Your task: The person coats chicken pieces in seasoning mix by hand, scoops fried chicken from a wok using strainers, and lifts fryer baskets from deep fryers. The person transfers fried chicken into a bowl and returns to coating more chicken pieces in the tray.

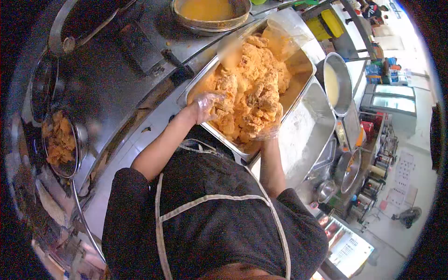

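A deep rectangular metal pan (305, 70) in front of me holds a heap of orange, crumbly coating (275, 53) with chicken pieces in it. My left hand (204, 107), in a clear plastic glove, is closed around a coated chicken piece (227, 88) near the pan's left side. At the near right part of the pan, my gloved right hand (270, 130) grips another coated chicken piece (263, 100). Its fingers are partly hidden by the chicken. A translucent plastic sheet or container (289, 30) leans over the pan's far end.
Beside the pan on the right lies a metal tray (303, 123) dusted with white powder. Further right stands a bowl of pale liquid (332, 84). At the far left, a metal bowl holds fried pieces (60, 140). A bowl of yellowish liquid (207, 9) sits at the top.
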Demonstrator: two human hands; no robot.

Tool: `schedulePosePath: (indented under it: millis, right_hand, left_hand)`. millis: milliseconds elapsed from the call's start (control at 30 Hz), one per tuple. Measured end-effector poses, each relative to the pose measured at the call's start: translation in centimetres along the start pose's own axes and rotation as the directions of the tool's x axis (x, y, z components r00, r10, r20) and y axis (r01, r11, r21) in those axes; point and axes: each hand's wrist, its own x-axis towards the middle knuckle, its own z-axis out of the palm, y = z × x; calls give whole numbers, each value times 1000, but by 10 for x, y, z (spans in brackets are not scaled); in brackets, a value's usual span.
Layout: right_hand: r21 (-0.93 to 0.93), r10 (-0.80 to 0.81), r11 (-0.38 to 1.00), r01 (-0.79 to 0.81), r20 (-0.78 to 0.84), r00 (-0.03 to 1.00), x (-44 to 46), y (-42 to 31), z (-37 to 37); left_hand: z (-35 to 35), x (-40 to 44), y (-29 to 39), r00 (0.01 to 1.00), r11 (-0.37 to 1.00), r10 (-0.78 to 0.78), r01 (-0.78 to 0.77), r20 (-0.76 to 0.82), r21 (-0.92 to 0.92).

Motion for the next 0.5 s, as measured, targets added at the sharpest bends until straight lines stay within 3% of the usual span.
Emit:
schedulePosePath:
  millis: [67,100,167,200,233,267,333,367,433,467,500]
  right_hand:
    - [-99,-44,994,43,-7,999,3,-2,-12]
    - [-89,-34,995,34,-8,999,4,-4,-9]
    - [-50,30,998,-26,79,996,4,-15,10]
    - [-37,53,998,-49,99,994,6,-21,19]
    - [-24,76,997,-74,118,990,7,-28,27]
    - [12,238,968,-249,255,937,10,-37,33]
    - [-16,309,950,-313,215,926,20,-46,18]
    - [12,308,948,-319,222,925,30,-45,8]
    - [-93,174,981,-169,42,984,44,-40,-5]
    - [18,279,960,-280,46,959,46,-43,-6]
    - [43,285,957,-287,49,957,48,-43,-8]
  left_hand:
    - [-13,9,-7,998,999,40,-38,-50,37]
    - [-35,24,-17,965,908,247,-261,84,327]
    - [-41,25,-18,887,686,378,-460,263,564]
    - [-29,14,-10,971,920,222,-239,89,312]
    - [-20,9,-5,1000,1000,6,-6,-29,-14]
    - [-19,14,-5,996,997,57,-54,73,-50]
    - [3,-1,-3,994,987,99,-94,37,-128]
    - [11,-5,-2,989,966,149,-144,6,-214]
    - [16,-6,-6,985,963,165,-171,-48,-207]
    - [26,-9,-7,979,948,193,-202,-59,-247]
    - [32,-10,-9,972,929,224,-235,-71,-287]
